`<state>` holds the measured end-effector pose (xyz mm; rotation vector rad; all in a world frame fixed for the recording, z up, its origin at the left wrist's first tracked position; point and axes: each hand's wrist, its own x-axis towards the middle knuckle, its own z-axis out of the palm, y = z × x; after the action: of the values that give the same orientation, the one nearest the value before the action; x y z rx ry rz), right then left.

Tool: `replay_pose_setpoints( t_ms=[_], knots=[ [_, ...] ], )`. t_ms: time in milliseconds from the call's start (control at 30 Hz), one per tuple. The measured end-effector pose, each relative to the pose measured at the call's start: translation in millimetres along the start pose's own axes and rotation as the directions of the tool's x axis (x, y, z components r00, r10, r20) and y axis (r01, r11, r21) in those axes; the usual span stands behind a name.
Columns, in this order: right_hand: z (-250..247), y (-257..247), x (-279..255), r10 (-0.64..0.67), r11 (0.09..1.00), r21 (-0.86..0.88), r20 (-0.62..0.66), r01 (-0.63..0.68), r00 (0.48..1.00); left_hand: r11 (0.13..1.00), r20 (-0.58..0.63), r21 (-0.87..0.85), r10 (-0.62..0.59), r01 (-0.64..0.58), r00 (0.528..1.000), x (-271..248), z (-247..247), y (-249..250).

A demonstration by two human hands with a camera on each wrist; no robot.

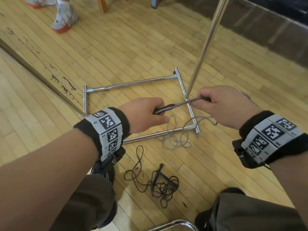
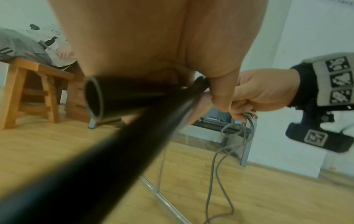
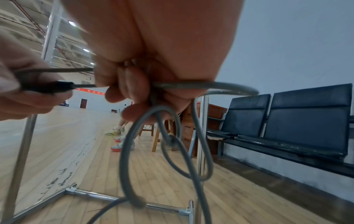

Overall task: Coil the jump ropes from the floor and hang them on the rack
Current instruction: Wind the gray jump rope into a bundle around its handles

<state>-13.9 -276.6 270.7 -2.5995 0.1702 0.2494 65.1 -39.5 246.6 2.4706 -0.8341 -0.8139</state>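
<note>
My left hand (image 1: 146, 112) grips the two black handles (image 1: 164, 108) of a grey jump rope, which fill the left wrist view as black tubes (image 2: 122, 97). Just to its right, my right hand (image 1: 216, 105) pinches the grey cord (image 1: 186, 102) stretched between both hands. Grey loops (image 3: 168, 136) hang from the right fist down to a loose grey heap (image 1: 176, 139) on the floor by the rack's base. A second, dark brown jump rope (image 1: 160, 184) lies tangled on the floor between my knees. The chrome rack (image 1: 208, 40) rises as a pole behind my right hand.
The rack's rectangular chrome base (image 1: 133, 84) lies on the wooden floor under my hands. Another person's sneakers (image 1: 64, 20) stand at the far left. Dark bench seats (image 3: 287, 121) line the wall on the right. A wooden stool (image 2: 34, 91) stands behind, and a chrome tube (image 1: 173, 225) sits near my knees.
</note>
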Motion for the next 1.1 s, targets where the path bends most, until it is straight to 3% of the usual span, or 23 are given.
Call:
replay_pose_setpoints(
  t_ms=[167, 333, 467, 567, 767, 900, 1000, 1100],
  knots=[
    [2, 6, 2, 0.003, 1.0, 0.027, 0.029, -0.004, 1.0, 1.0, 0.06, 0.027, 0.012, -0.013, 0.998, -1, 0, -1],
    [-8, 14, 4, 0.153, 0.986, 0.072, -0.058, -0.149, 0.987, 1.0, 0.004, -0.004, -0.022, 0.022, 1.0, -1, 1, -4],
    [1, 9, 3, 0.126, 0.992, -0.01, 0.105, -0.125, 0.986, 0.972, -0.083, -0.227, -0.088, 0.067, 0.993, 0, -1, -6],
    [9, 3, 1, 0.093, 0.988, 0.097, 0.226, -0.117, 0.97, 0.895, -0.09, -0.446, -0.068, 0.021, 0.994, -1, -1, -5],
    [22, -23, -4, -0.078, 0.986, 0.156, 0.123, 0.058, 0.989, 0.624, -0.183, -0.777, -0.095, -0.085, 0.978, -2, -9, 9],
    [34, -30, 1, -0.086, 0.985, 0.158, 0.06, 0.075, 0.995, 0.296, -0.318, -0.922, -0.202, -0.252, 0.926, -5, -28, 19],
    [50, -4, 3, 0.074, 0.997, -0.018, 0.256, -0.072, 0.964, 0.026, -0.376, -0.919, -0.354, -0.392, 0.856, -13, -64, 8],
    [67, 43, -8, 0.348, 0.925, -0.308, 0.455, -0.222, 0.82, -0.12, -0.373, -0.855, -0.535, -0.505, 0.758, -25, -98, -16]
  ],
)
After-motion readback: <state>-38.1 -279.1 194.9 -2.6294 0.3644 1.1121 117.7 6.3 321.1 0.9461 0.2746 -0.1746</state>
